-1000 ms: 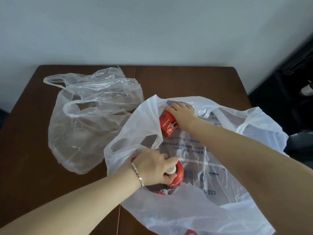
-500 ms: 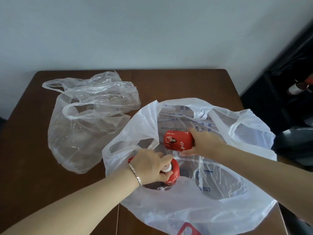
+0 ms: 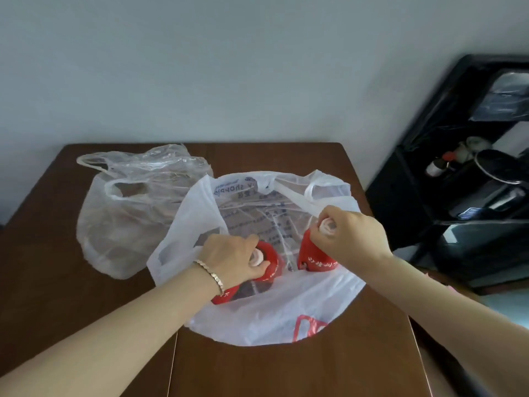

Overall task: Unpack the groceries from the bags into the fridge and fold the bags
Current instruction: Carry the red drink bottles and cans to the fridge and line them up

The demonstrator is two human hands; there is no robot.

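head view, looking down, table [image 3: 286, 368] close

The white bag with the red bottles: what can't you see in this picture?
- Head view: the left bottle is mostly hidden by the left hand and the white bag.
- The right bottle has its cap wrapped by the right hand; its label is too blurred to read.
- Print on the bag shows reversed and too small to read.
- The dark shelf is blurred, its items unclear.

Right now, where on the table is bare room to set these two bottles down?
The near table strip, below the white bag, is bare, as is the left edge beside the clear bag. The middle is crowded by both bags.
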